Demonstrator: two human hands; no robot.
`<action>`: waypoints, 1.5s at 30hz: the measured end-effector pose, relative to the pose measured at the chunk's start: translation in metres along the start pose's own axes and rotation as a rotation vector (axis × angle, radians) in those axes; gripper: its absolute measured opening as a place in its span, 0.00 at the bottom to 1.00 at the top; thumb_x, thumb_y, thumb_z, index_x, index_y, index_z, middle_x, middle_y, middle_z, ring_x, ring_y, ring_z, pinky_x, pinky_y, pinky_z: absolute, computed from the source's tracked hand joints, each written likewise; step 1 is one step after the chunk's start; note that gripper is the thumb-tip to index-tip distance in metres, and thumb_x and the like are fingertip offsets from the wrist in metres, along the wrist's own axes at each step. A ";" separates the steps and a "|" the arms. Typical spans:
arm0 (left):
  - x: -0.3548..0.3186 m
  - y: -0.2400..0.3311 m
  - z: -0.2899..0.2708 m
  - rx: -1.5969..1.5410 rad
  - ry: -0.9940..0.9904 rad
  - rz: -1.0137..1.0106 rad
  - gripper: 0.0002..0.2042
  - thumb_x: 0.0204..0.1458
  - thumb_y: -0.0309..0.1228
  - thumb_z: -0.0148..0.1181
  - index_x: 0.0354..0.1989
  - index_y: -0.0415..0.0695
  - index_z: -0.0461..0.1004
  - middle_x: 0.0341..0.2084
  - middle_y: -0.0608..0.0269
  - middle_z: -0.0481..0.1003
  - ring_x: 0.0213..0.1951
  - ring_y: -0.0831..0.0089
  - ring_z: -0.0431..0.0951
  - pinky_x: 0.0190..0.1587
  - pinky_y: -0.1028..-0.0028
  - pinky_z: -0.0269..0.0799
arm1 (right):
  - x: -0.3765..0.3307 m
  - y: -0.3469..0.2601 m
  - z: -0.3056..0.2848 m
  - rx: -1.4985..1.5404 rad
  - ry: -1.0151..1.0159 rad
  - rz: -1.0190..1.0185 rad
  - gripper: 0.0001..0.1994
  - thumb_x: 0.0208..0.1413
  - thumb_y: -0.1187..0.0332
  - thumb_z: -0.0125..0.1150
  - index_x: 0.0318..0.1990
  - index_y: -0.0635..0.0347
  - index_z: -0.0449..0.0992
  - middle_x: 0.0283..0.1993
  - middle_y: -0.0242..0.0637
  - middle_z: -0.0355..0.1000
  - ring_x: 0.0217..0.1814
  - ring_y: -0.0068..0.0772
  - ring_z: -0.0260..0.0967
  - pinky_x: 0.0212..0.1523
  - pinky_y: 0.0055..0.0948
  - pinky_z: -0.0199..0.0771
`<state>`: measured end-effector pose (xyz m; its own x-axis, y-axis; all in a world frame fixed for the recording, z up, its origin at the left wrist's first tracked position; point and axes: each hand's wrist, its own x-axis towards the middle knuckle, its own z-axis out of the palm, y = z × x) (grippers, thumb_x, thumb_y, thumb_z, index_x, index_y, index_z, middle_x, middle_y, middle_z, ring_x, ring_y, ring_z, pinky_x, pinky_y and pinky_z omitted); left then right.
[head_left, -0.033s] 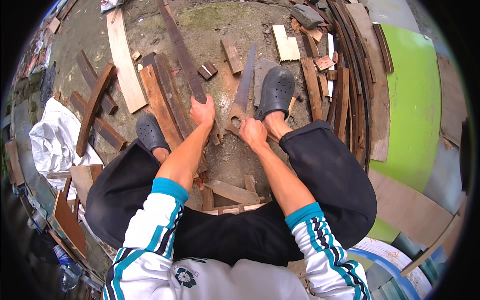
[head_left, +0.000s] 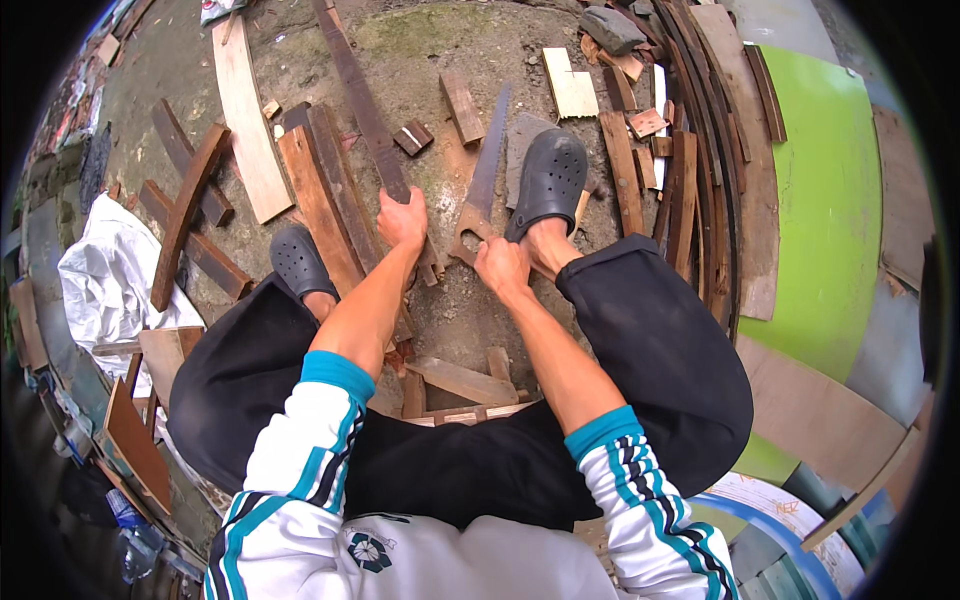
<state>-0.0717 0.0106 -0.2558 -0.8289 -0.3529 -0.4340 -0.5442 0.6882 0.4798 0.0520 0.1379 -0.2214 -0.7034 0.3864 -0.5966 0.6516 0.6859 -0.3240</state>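
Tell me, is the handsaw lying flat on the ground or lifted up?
Cannot tell for sure. The handsaw points away over the ground with the right hand at its handle, but any gap under the blade is unclear.

Left hand [head_left: 402, 222] closed in a grip, right hand [head_left: 500, 265] likewise, both forearms extended forward

The left hand [head_left: 402, 220] grips the near end of a long dark wooden strip [head_left: 358, 95] that runs toward eleven o'clock. Just beside it at three o'clock, the right hand [head_left: 500, 265] closes on the handle of a handsaw [head_left: 487, 170], its blade pointing to twelve. A dark clog [head_left: 548, 180] stands beside the blade.
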 end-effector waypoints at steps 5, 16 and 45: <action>0.026 -0.017 -0.002 -0.090 0.015 0.092 0.31 0.44 0.51 0.62 0.53 0.41 0.74 0.47 0.37 0.76 0.51 0.45 0.76 0.54 0.57 0.70 | -0.037 -0.012 0.015 0.236 -0.108 0.252 0.16 0.59 0.61 0.50 0.50 0.55 0.78 0.48 0.56 0.76 0.53 0.59 0.72 0.56 0.48 0.71; 0.046 -0.028 -0.032 -0.358 -0.274 -0.078 0.29 0.43 0.45 0.65 0.51 0.37 0.76 0.47 0.47 0.78 0.50 0.54 0.78 0.55 0.63 0.69 | -0.048 0.007 0.048 0.315 -0.138 0.236 0.14 0.59 0.67 0.51 0.51 0.53 0.78 0.50 0.49 0.77 0.55 0.52 0.72 0.56 0.42 0.70; 0.050 -0.051 -0.101 -0.248 -0.111 0.116 0.22 0.44 0.43 0.65 0.44 0.40 0.79 0.39 0.48 0.81 0.45 0.55 0.81 0.50 0.63 0.73 | 0.028 -0.012 0.100 0.529 0.029 0.410 0.19 0.58 0.48 0.60 0.34 0.55 0.82 0.32 0.37 0.77 0.35 0.36 0.75 0.36 0.36 0.73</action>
<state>-0.0983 -0.1057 -0.2252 -0.8758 -0.2003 -0.4392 -0.4728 0.5394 0.6968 0.0530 0.0790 -0.3078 -0.3717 0.5727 -0.7306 0.9141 0.0883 -0.3958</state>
